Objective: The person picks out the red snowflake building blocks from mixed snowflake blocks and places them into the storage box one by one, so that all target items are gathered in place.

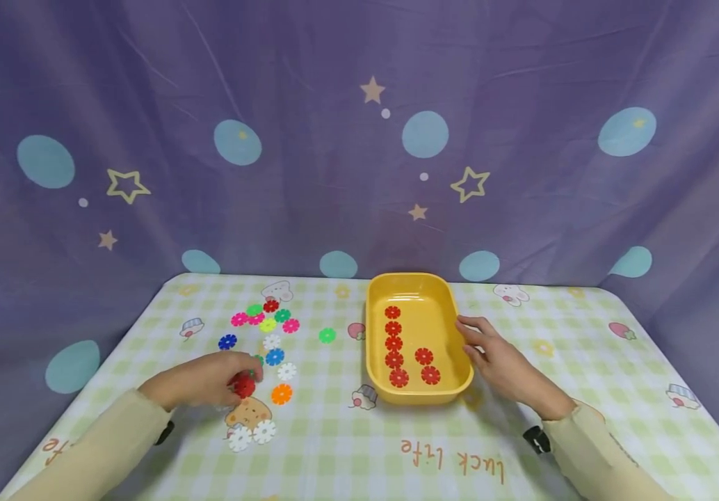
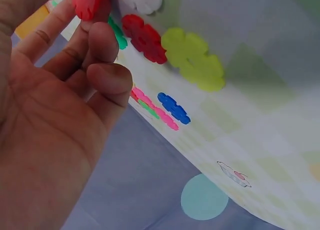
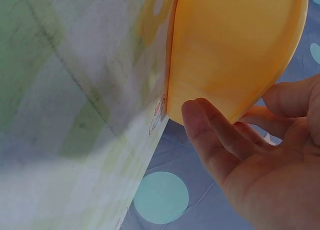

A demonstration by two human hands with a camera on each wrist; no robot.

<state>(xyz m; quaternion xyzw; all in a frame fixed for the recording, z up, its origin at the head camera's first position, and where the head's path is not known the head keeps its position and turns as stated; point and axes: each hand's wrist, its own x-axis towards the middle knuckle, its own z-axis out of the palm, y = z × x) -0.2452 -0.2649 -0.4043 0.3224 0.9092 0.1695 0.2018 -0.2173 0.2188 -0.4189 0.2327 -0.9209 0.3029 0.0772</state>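
My left hand (image 1: 218,379) is over the left side of the table, among loose plastic snowflake discs. Its fingers pinch a red snowflake disc (image 2: 86,4). Beneath that hand, in the left wrist view, lie another red disc (image 2: 144,38) and a yellow-green disc (image 2: 194,59). A yellow tray (image 1: 418,399) stands right of the middle, with several red discs (image 1: 393,343) in a column and two more red discs (image 1: 424,356) beside them. My right hand (image 1: 500,358) holds the tray's right side, thumb at the rim and fingers against the outer wall (image 3: 220,55).
Around the left hand are a blue disc (image 1: 227,342), an orange disc (image 1: 281,394), white discs (image 1: 264,431) and several pink and green ones. A green disc (image 1: 327,335) lies alone left of the tray. Behind the checked tablecloth (image 1: 328,452) hangs a purple curtain (image 1: 309,202).
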